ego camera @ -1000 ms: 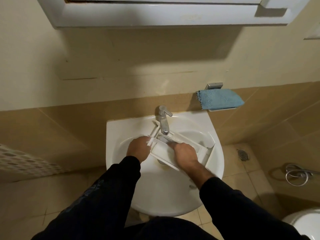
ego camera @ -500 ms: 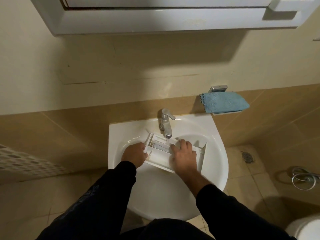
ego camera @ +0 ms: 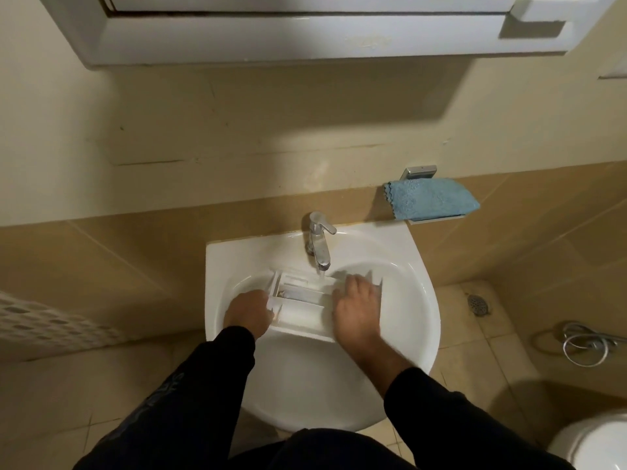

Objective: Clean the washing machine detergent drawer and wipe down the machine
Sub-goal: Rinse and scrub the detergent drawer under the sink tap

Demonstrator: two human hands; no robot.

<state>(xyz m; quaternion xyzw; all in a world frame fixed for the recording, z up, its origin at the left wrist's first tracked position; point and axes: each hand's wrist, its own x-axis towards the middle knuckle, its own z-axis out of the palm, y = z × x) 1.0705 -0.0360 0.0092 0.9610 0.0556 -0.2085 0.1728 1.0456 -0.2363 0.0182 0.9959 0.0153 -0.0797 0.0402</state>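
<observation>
We hold the detergent drawer (ego camera: 305, 305) in the sink (ego camera: 420, 300) under the running tap (ego camera: 319, 242), its long axis running nine to three o'clock. Our left hand (ego camera: 247, 313) grips its nine o'clock end; our right hand (ego camera: 356, 307) rests fingers-spread toward its three o'clock end.

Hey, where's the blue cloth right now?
The blue cloth lies on a small wall shelf, up and right of the tap, beyond the sink.
</observation>
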